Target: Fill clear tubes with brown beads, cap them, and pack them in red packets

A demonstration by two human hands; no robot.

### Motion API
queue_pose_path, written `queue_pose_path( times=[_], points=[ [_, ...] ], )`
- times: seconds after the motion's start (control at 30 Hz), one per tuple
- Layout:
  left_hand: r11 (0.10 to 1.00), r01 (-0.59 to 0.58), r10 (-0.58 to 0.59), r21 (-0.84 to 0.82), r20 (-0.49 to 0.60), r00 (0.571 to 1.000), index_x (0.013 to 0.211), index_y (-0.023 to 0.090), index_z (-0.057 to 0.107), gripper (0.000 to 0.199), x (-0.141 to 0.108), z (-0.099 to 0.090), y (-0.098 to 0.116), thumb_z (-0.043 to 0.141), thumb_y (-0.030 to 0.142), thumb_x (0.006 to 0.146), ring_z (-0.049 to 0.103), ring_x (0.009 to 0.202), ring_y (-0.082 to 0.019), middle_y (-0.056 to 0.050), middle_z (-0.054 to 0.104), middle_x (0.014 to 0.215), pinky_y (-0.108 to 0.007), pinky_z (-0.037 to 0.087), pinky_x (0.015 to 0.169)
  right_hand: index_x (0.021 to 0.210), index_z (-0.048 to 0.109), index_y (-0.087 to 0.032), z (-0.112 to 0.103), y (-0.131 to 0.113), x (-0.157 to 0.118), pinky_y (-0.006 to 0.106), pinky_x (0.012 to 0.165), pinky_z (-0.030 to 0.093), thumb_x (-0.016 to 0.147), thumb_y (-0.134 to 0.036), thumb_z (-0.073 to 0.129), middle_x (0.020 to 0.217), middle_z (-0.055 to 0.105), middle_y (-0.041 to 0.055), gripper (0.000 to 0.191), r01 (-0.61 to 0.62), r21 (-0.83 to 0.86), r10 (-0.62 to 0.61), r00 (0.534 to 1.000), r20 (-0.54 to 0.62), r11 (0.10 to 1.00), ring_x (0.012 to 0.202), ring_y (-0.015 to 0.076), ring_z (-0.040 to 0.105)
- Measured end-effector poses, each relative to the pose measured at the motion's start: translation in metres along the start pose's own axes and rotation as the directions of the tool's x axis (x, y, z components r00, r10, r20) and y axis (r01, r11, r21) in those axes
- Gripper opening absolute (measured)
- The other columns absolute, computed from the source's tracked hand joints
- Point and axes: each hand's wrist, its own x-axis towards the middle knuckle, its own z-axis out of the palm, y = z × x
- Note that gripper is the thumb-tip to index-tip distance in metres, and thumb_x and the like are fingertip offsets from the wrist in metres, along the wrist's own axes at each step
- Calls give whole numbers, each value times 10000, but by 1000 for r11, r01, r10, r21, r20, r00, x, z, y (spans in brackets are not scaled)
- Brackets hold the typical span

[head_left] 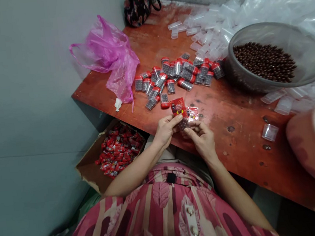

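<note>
Near the table's front edge, my left hand pinches a red printed wrapper with its thumb on top. Just below the wrapper is a small clear container with dark round balls showing through. My right hand closes thumb and fingers on the container's right side. A shiny red-and-clear printed piece stands up behind the right fingers; whether it joins the wrapper I cannot tell. Beyond my hands lies a pile of filled clear containers with red caps.
A grey bowl of dark brown balls stands at right, with many empty clear containers behind. A pink tub holds red pieces. A pink plastic bag hangs over the left edge. Below sits a cardboard box of red-wrapped containers.
</note>
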Motion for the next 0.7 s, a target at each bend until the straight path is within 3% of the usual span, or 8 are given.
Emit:
queue_pose_path(
  times=[0.27, 0.43, 0.7],
  points=[
    [998, 30, -31, -52, -19, 999, 731, 110, 658, 386, 4, 4, -2, 857, 377, 537, 606, 587, -100, -9, 675, 681, -246, 499, 614, 882, 619, -190, 5, 1, -2, 282, 573, 575, 700, -367, 775, 659, 686, -13, 299, -38, 45, 40, 998, -52, 998, 563, 140, 658],
    [998, 54, -53, -27, 23, 998, 730, 94, 680, 374, 3, 4, 0, 859, 358, 535, 610, 590, -105, -24, 680, 677, -256, 507, 632, 829, 603, -189, 4, 5, -1, 257, 502, 547, 689, -374, 777, 641, 673, -27, 291, -82, 145, 92, 994, -62, 986, 501, 124, 627],
    [999, -51, 51, 3, -33, 998, 741, 111, 683, 345, -1, 15, -7, 859, 321, 531, 577, 552, -85, 1, 661, 656, -213, 436, 548, 849, 625, -205, 2, 5, -7, 262, 565, 528, 730, -355, 749, 706, 673, -16, 228, 140, -172, -170, 969, -177, 975, 571, 121, 617]
  ],
)
